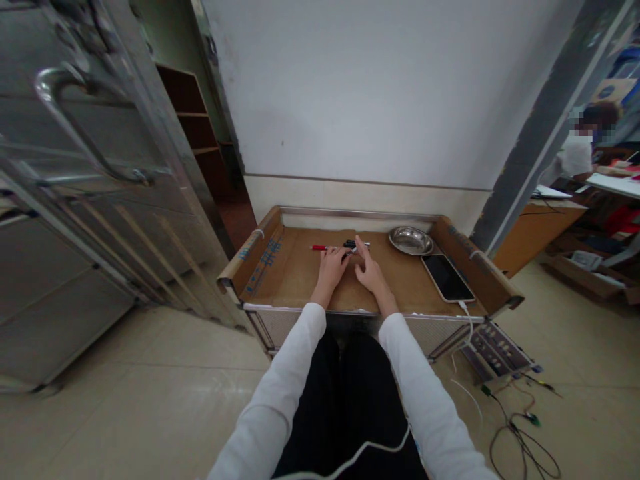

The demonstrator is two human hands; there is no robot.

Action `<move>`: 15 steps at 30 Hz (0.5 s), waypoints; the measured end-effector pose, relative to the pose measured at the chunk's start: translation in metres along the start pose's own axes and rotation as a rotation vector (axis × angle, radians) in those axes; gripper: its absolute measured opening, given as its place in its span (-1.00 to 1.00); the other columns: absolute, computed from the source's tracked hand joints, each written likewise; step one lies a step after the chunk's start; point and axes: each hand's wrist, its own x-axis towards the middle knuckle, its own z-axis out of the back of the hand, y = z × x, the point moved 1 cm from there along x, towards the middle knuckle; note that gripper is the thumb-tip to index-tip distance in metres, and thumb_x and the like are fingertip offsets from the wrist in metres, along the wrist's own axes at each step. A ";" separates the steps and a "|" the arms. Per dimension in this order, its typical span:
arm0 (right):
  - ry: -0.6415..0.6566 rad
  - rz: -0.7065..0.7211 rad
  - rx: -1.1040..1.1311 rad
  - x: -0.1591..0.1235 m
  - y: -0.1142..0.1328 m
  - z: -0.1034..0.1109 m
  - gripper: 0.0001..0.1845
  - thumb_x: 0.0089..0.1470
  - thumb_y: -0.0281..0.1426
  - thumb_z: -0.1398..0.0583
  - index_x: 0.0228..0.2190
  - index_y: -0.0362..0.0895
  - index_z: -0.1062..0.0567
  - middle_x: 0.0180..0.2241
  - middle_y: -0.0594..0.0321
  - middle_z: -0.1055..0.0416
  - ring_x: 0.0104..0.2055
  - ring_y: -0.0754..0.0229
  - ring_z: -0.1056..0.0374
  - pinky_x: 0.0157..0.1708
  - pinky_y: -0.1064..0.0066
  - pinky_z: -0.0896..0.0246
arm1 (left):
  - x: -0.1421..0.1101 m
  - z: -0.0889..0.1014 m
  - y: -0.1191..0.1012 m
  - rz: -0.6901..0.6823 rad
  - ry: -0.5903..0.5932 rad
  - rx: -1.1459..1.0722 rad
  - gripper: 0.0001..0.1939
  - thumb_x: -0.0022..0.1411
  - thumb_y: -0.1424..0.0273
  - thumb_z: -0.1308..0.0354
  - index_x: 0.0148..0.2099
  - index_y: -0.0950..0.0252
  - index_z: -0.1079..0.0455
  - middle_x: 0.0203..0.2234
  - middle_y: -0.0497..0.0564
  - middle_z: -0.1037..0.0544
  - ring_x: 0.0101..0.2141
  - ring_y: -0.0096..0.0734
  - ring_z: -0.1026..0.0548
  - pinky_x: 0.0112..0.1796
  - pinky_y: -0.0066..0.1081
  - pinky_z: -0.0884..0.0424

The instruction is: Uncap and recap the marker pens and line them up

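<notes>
Both my hands rest on a low table covered with brown cardboard. My left hand lies palm down with its fingers reaching a red pen. My right hand lies beside it, fingers stretched toward a small black object and a white-barrelled pen. Neither hand clearly grips anything; the fingertips are too small to judge contact.
A shallow metal dish and a phone on a white cable lie on the right of the table. A power strip and wires lie on the floor at right. A metal door stands at left. Another person sits far right.
</notes>
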 end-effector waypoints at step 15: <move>-0.080 -0.061 -0.145 0.003 -0.019 -0.010 -0.35 0.01 -0.57 0.00 0.17 -0.11 -0.23 0.26 0.12 -0.08 0.28 0.17 -0.03 0.24 0.18 0.00 | 0.000 -0.002 0.005 0.238 -0.134 0.048 -0.83 0.33 0.43 0.07 -0.09 0.30 -0.29 -0.14 0.16 -0.43 -0.07 -0.20 -0.37 -0.03 -0.24 -0.23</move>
